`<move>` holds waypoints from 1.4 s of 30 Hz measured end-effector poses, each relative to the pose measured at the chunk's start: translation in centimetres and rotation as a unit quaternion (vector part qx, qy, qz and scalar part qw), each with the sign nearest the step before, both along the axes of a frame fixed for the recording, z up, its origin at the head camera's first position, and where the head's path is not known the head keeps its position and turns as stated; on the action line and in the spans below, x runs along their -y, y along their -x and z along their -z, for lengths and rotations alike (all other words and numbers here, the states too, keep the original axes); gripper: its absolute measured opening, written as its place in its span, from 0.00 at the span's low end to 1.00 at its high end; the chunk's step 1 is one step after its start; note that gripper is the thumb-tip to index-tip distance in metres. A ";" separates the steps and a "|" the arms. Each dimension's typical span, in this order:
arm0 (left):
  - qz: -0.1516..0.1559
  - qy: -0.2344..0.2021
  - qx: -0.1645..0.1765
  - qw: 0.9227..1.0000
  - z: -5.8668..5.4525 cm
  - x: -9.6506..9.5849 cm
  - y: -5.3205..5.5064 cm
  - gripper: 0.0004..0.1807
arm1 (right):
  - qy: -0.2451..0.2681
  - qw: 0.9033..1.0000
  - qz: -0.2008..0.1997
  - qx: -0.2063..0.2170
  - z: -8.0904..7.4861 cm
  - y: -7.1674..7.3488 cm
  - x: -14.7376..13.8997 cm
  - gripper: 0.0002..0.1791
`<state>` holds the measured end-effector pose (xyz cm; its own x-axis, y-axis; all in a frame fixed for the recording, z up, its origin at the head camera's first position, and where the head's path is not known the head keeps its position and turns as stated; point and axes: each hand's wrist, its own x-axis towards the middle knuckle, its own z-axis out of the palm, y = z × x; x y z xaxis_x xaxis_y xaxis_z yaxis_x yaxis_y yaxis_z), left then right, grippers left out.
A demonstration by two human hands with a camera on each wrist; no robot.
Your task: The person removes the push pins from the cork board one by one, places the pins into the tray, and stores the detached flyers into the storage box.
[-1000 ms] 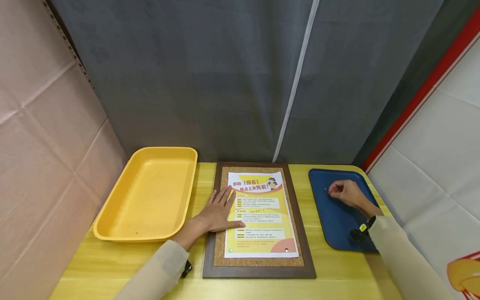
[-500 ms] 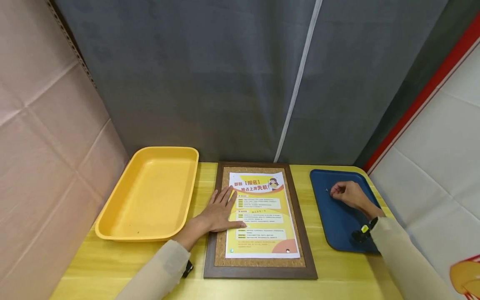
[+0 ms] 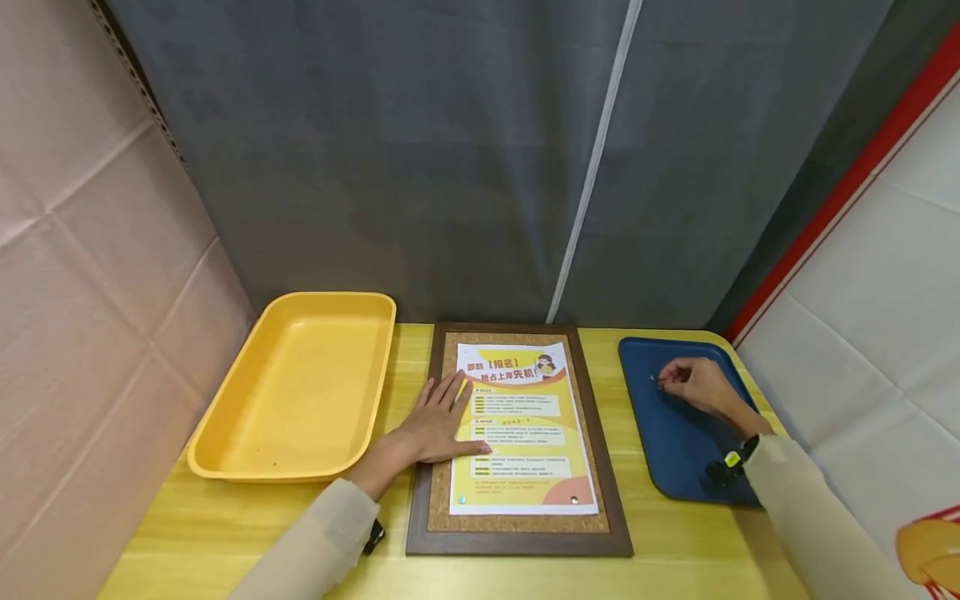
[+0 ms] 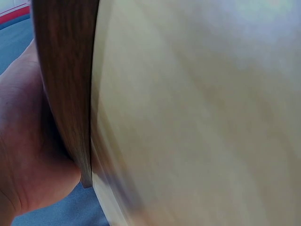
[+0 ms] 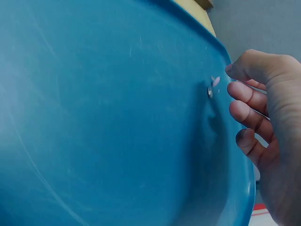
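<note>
My left hand (image 3: 435,429) lies spread, palm down, across the left edge of a cork board (image 3: 517,523) and the printed poster (image 3: 517,492) on it. In the left wrist view that hand (image 4: 33,141) sits over the brown frame (image 4: 68,70). My right hand (image 3: 697,385) is low over the far part of a blue tray (image 3: 682,454), thumb and fingers bent. Two tiny pin-like pieces (image 5: 215,81) lie on the tray beside its fingertips. The index fingertip is hidden behind the thumb, so I cannot tell whether it pinches anything.
A yellow tray (image 3: 300,383) stands left of the board. Round pins sit at the poster's lower corners, a green pin (image 3: 461,500) left and a silver pin (image 3: 574,500) right. A grey curtain (image 3: 412,167) rises behind the wooden table (image 3: 637,567).
My right hand stays at the same spot on the blue tray, its fingertips shifting only slightly by the small pieces. The left hand has not moved on the poster.
</note>
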<state>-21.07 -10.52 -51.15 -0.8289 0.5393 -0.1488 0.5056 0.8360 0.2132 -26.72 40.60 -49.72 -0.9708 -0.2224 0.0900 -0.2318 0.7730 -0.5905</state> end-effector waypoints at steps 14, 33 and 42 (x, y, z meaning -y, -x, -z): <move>0.003 -0.005 -0.006 1.000 -0.1 0.1 -0.1 0.64 | 0.015 0.997 -0.065 -0.046 -0.8 -0.2 4.3 0.04; 0.010 -0.032 0.002 0.999 0.6 0.3 0.2 0.67 | 0.039 0.974 -0.206 -0.088 -1.7 -1.1 11.6 0.03; 0.004 -0.017 0.002 1.000 0.5 0.2 0.2 0.66 | 0.062 0.960 -0.257 -0.096 -1.8 -2.3 14.9 0.04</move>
